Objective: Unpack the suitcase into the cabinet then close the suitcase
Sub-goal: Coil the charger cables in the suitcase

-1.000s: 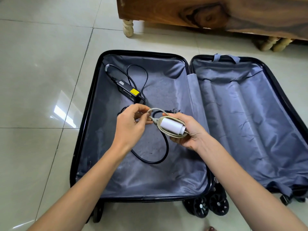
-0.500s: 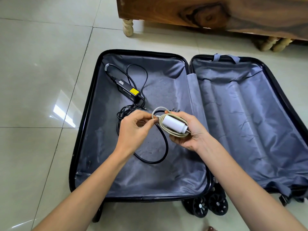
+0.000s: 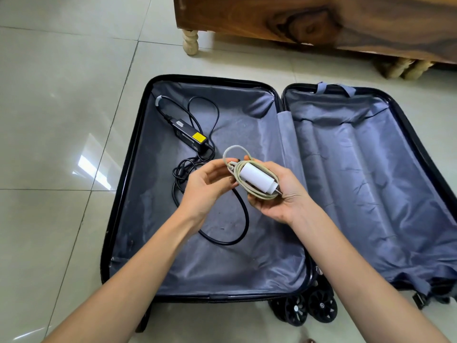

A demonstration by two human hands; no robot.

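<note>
A black suitcase (image 3: 135,144) lies open flat on the tiled floor, both halves lined in grey cloth. Above its left half my right hand (image 3: 286,201) holds a white charger (image 3: 256,178) with its beige cable wound round it. My left hand (image 3: 205,186), palm turned up, pinches that cable at the charger's left end, where a small loop (image 3: 232,151) sticks up. A black power adapter (image 3: 190,137) with a yellow label and its black cord (image 3: 243,219) lie in the left half. The right half holds nothing that I can see.
A dark wooden cabinet (image 3: 321,18) on pale turned legs (image 3: 190,42) stands just beyond the suitcase. The suitcase wheels (image 3: 309,308) point toward me at the near edge. Shiny tiles (image 3: 61,120) surround everything.
The free length of beige cable has shrunk to a small loop as it went round the charger. My left hand has turned palm up and closed in on the charger.
</note>
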